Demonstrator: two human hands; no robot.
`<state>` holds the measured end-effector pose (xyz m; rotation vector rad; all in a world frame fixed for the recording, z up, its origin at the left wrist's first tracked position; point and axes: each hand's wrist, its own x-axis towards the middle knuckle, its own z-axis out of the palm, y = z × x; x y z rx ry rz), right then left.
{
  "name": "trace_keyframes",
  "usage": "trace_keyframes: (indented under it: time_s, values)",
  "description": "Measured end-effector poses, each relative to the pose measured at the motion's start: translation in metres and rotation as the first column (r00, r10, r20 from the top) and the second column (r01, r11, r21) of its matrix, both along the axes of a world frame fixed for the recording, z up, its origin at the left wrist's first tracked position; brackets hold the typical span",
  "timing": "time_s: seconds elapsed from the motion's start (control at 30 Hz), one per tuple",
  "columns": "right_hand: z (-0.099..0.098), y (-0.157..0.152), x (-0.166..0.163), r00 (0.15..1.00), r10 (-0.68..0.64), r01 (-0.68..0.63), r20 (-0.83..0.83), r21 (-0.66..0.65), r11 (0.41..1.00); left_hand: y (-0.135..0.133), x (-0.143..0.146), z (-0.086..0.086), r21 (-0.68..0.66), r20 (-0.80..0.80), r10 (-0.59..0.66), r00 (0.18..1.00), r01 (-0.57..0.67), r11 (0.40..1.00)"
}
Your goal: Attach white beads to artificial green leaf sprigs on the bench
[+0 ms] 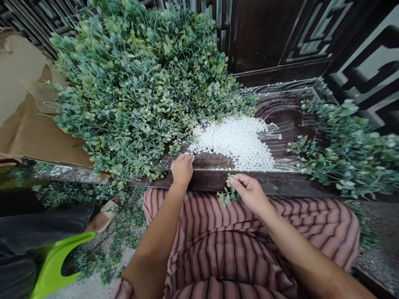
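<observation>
A person in striped clothing (224,249) works at a dark wooden table (215,161), the right hand (250,192) pinching a leafy green sprig (230,194) between thumb and fingers. The sprig lies at the right hand's 9 o'clock, its leaves hanging over the table's front edge. The left hand (182,168), fingers drawn together, rests at the near-left edge of a pile of white pellets (237,139), which spreads toward its 2 o'clock; whether it grips a pellet cannot be told. The work appears to be at the stage of fitting pellets to sprigs, and the next move would seem to call for a steady sprig and a single pellet brought to it. A large heap of greenery (146,83) rises at the left hand's 11 o'clock; a smaller bunch (349,145) lies at the right hand's 2 o'clock.
</observation>
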<state>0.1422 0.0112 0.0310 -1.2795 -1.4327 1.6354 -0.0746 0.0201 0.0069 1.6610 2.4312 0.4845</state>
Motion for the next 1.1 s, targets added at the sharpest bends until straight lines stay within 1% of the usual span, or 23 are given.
trace_keyframes:
  time_s: [0.07, 0.1, 0.13, 0.2, 0.23, 0.27, 0.3, 0.33, 0.37, 0.47, 0.53, 0.63, 0.7, 0.77, 0.83, 0.9, 1.0, 1.1]
  values:
    - [-0.003, -0.001, -0.002, 0.999, 0.034, -0.035, 0.024, 0.04, 0.999, -0.001, 0.0, 0.001, 0.068, 0.177, 0.03, 0.984, -0.043, 0.997]
    - [-0.004, -0.001, -0.004, 0.999, 0.045, -0.047, 0.029, 0.064, 0.997, -0.002, 0.001, 0.001, 0.101, 0.308, 0.058, 0.95, -0.093, 0.991]
    - [-0.006, -0.001, -0.005, 0.998, 0.055, -0.058, 0.036, 0.09, 0.994, -0.003, 0.002, 0.001, 0.123, 0.448, 0.085, 0.89, -0.156, 0.98]
    - [-0.008, -0.001, -0.008, 0.996, 0.075, -0.082, 0.052, 0.135, 0.987, -0.005, 0.007, 0.0, 0.125, 0.686, 0.111, 0.719, -0.268, 0.955]
    - [-0.01, -0.001, -0.01, 0.994, 0.089, -0.097, 0.06, 0.148, 0.984, -0.006, 0.01, 0.0, 0.113, 0.765, 0.11, 0.634, -0.3, 0.947]
    - [-0.011, 0.0, -0.012, 0.992, 0.104, -0.113, 0.065, 0.152, 0.982, -0.005, 0.013, -0.001, 0.097, 0.816, 0.109, 0.567, -0.322, 0.942]
    - [-0.013, 0.0, -0.013, 0.991, 0.117, -0.126, 0.065, 0.149, 0.981, -0.004, 0.015, -0.002, 0.083, 0.846, 0.115, 0.521, -0.341, 0.937]
    - [-0.014, 0.001, -0.014, 0.99, 0.127, -0.134, 0.06, 0.14, 0.981, -0.002, 0.017, -0.002, 0.071, 0.861, 0.125, 0.493, -0.36, 0.93]
    - [-0.016, 0.001, -0.015, 0.99, 0.129, -0.135, 0.054, 0.129, 0.982, 0.0, 0.019, -0.002, 0.067, 0.867, 0.134, 0.479, -0.38, 0.923]
    - [-0.019, 0.003, -0.017, 0.993, 0.108, -0.111, 0.041, 0.093, 0.989, 0.004, 0.024, 0.005, 0.073, 0.865, 0.144, 0.481, -0.403, 0.912]
    - [-0.02, 0.003, -0.018, 0.995, 0.092, -0.095, 0.043, 0.089, 0.991, 0.001, 0.031, 0.013, 0.055, 0.884, 0.133, 0.449, -0.382, 0.922]
    - [-0.016, 0.003, -0.019, 0.997, 0.077, -0.08, 0.029, 0.124, 0.989, -0.011, 0.047, 0.027, 0.006, 0.939, 0.096, 0.329, -0.294, 0.956]
    - [-0.011, 0.003, -0.019, 0.998, 0.067, -0.068, 0.006, 0.146, 0.987, -0.021, 0.058, 0.031, -0.007, 0.963, 0.064, 0.261, -0.214, 0.977]
    - [-0.006, 0.002, -0.018, 0.998, 0.062, -0.058, -0.026, 0.149, 0.987, -0.028, 0.066, 0.032, 0.006, 0.978, 0.031, 0.206, -0.175, 0.984]
    - [-0.002, 0.001, -0.017, 0.996, 0.062, -0.054, -0.062, 0.128, 0.99, -0.033, 0.07, 0.031, 0.011, 0.988, 0.018, 0.156, -0.187, 0.982]
    - [0.003, -0.001, -0.016, 0.994, 0.056, -0.048, -0.093, 0.092, 0.995, -0.035, 0.071, 0.031, -0.013, 0.992, 0.038, 0.118, -0.204, 0.979]
    - [0.007, -0.004, -0.015, 0.992, 0.039, -0.033, -0.119, 0.049, 0.998, -0.037, 0.072, 0.033, -0.039, 0.995, 0.057, 0.086, -0.198, 0.979]
    - [0.01, -0.007, -0.015, 0.992, 0.014, -0.009, -0.126, 0.04, 0.999, -0.039, 0.073, 0.036, -0.035, 0.997, 0.046, 0.054, -0.191, 0.981]
